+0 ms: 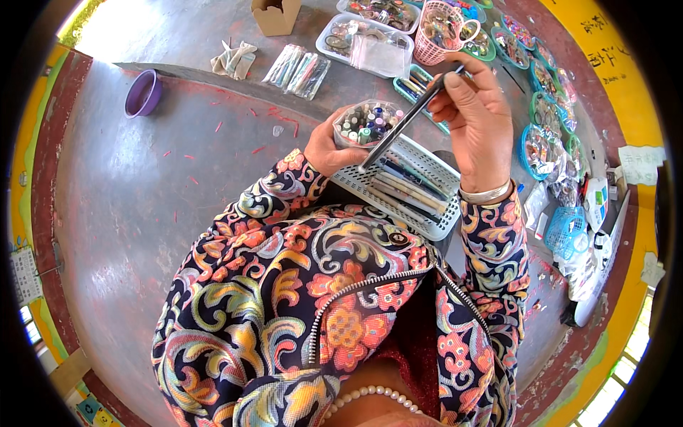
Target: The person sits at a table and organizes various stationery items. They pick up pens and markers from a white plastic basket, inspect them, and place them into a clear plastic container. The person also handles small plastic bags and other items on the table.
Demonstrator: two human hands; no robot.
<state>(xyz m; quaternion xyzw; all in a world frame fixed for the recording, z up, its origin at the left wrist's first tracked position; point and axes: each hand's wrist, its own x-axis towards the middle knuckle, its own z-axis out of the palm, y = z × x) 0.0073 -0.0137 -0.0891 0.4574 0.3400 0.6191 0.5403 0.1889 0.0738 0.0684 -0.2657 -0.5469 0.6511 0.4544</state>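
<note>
My right hand [481, 117] is raised, its thumb and fingers pinching a long dark pen [405, 124]. The pen slants down to the left, its lower tip above the rim of a pale grey plastic basket [341, 183]. Several dark and cream pens [409, 191] lie side by side in that basket. My left hand [329, 148] is wrapped round the left side of a clear plastic bag of pens [366, 122], which stand upright with their white, green, blue and dark ends showing. The bag is at the basket's far left corner. Some left fingers are hidden behind it.
Ahead are bundles of wrapped pens [299, 70], a white tray [331, 51], a pink basket [435, 34], a cardboard box [276, 16] and a cloth glove [235, 60]. A purple basin [144, 92] stands left. Several filled colored baskets [541, 151] line the right.
</note>
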